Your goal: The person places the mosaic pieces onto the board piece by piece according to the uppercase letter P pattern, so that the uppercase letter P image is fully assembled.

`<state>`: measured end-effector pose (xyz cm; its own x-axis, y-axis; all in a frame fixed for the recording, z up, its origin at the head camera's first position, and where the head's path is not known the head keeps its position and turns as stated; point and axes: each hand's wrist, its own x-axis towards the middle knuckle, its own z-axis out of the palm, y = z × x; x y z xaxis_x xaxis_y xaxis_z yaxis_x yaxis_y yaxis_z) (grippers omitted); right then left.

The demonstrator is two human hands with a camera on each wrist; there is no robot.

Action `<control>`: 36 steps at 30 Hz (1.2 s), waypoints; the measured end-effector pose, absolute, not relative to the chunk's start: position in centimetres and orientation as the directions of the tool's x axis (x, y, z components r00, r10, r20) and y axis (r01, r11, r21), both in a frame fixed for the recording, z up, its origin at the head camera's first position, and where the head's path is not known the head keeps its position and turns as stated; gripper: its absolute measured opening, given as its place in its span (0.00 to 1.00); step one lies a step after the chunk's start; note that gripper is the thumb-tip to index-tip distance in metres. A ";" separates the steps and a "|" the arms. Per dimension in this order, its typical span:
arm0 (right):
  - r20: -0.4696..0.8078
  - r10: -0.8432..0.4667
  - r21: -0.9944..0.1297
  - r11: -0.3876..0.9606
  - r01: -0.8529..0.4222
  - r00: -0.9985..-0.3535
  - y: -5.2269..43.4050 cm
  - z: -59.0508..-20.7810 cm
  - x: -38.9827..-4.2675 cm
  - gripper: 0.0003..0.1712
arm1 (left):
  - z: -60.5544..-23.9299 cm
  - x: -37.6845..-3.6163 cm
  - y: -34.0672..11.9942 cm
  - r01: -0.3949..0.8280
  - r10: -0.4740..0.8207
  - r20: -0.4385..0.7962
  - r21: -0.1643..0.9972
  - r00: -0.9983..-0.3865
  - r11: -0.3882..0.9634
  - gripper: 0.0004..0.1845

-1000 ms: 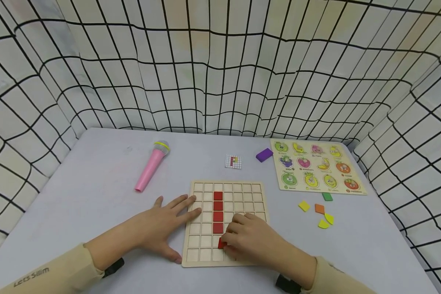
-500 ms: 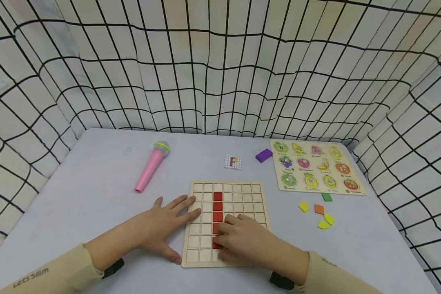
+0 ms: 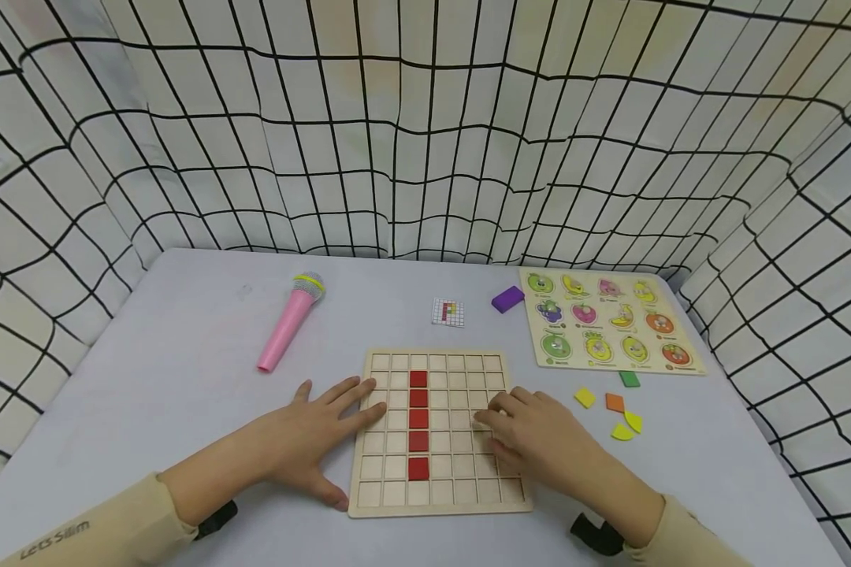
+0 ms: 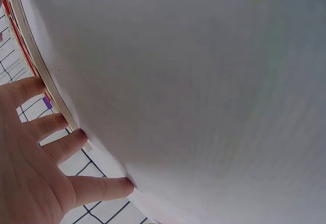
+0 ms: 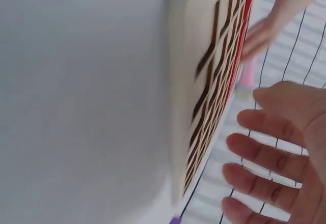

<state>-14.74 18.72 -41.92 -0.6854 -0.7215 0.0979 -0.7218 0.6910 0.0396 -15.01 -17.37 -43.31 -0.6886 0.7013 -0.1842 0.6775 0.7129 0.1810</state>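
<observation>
A wooden grid board lies on the table with several red square tiles in one column of its cells. With fingers spread, my left hand rests at the board's left edge; its fingertips touch the rim. Over the right side of the board hovers my right hand, its fingers loosely bent and nothing between them. In the right wrist view the right-hand fingers are apart from the board and hold nothing.
Right of the board lie yellow, orange and green pieces. Behind them is a fruit puzzle board beside a purple block. A small pattern card and a pink toy microphone lie farther back. Black netting surrounds the table.
My right hand has let go of the lowest red tile, which now lies in its cell, and has moved right across the board. The left hand has stayed in place.
</observation>
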 end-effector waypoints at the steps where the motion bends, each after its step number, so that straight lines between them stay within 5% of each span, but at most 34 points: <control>1: 0.102 -0.703 0.047 0.710 -0.703 -0.704 19.4 -41.9 -14.9 0.18 | -43.3 -15.0 -17.4 0.677 0.701 -0.186 0.181 -0.689 0.713 0.65; 15: 0.074 -0.351 0.149 0.929 -0.338 -0.933 29.0 -41.6 -15.2 0.21 | -43.3 -15.1 -17.4 0.690 0.710 -0.182 0.171 -0.680 0.704 0.65; 36: 0.142 -0.348 0.168 0.931 -0.324 -0.927 30.9 -41.8 -17.2 0.20 | -43.3 -15.0 -17.5 0.678 0.700 -0.195 0.173 -0.687 0.714 0.65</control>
<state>-17.18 30.89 -41.77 -0.9266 -0.3482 0.1423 -0.3241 0.9311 0.1675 -15.01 -17.45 -43.27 -0.6871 0.6999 -0.1949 0.6783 0.7141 0.1729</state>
